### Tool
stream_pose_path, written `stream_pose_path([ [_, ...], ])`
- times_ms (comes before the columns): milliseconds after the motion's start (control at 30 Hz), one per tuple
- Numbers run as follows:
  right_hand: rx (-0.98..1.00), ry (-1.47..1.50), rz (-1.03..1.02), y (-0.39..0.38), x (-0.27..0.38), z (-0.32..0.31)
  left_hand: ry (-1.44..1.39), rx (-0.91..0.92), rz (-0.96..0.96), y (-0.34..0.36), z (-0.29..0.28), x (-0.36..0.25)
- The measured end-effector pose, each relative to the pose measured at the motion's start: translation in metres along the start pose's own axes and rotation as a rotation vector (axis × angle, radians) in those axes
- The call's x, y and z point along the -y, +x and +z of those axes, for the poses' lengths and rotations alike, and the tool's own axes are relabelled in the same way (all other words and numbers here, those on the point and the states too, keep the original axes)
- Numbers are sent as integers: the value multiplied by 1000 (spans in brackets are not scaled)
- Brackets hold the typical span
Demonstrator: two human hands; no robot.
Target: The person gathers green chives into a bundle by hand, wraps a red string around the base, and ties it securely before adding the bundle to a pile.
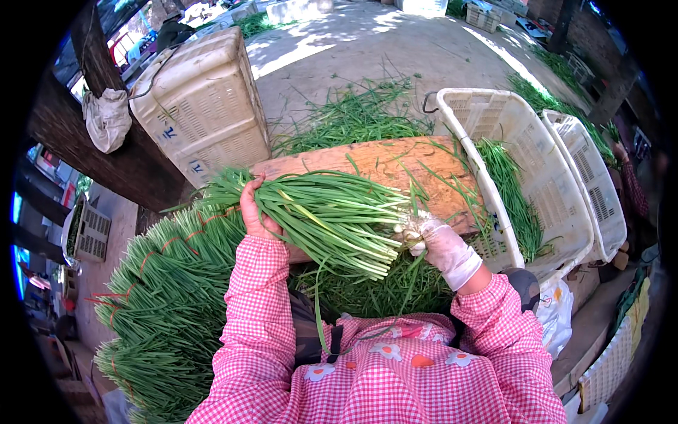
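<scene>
at nine o'clock from the hands lies a stack of tied bundles [166, 297], green stalks banded with red ties, piled beside the person. above it, at eleven o'clock, an upturned cream crate [201, 106] leans by a dark post.

the left hand [254, 212], bare, closes its grip around the leafy end of a loose bunch of green chives [328, 219], fingers wrapped over the top. the bunch lies across the front edge of the wooden worktop [381, 166], stretching from left hand to right.

the right hand [434, 240], in a whitish glove, has its grip shut around the pale root ends at three o'clock of the bunch.

judged from its look, the bunch is light, soft and limp; single stalks would slide out or bruise under a hard squeeze, so it is best held as now, near both ends, snug but not crushing.

at two o'clock stand two white baskets [558, 177] with more greens inside.
</scene>
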State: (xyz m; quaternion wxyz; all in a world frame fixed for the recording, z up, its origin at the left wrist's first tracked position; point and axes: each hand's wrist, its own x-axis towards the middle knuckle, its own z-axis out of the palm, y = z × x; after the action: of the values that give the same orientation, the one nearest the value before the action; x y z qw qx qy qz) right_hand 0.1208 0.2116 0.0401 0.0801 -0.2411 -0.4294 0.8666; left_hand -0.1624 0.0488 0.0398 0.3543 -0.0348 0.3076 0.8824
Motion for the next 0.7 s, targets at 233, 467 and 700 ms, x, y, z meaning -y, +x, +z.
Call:
stream_pose_path([
  [233, -69, -336, -30, -19, -29, -47, -83, -50, 79, 10, -14, 1],
  [467, 209, 289, 187, -5, -61, 34, -29, -62, 25, -12, 16, 9],
  [700, 121, 409, 2, -33, -24, 23, -87, -77, 26, -6, 8, 10],
])
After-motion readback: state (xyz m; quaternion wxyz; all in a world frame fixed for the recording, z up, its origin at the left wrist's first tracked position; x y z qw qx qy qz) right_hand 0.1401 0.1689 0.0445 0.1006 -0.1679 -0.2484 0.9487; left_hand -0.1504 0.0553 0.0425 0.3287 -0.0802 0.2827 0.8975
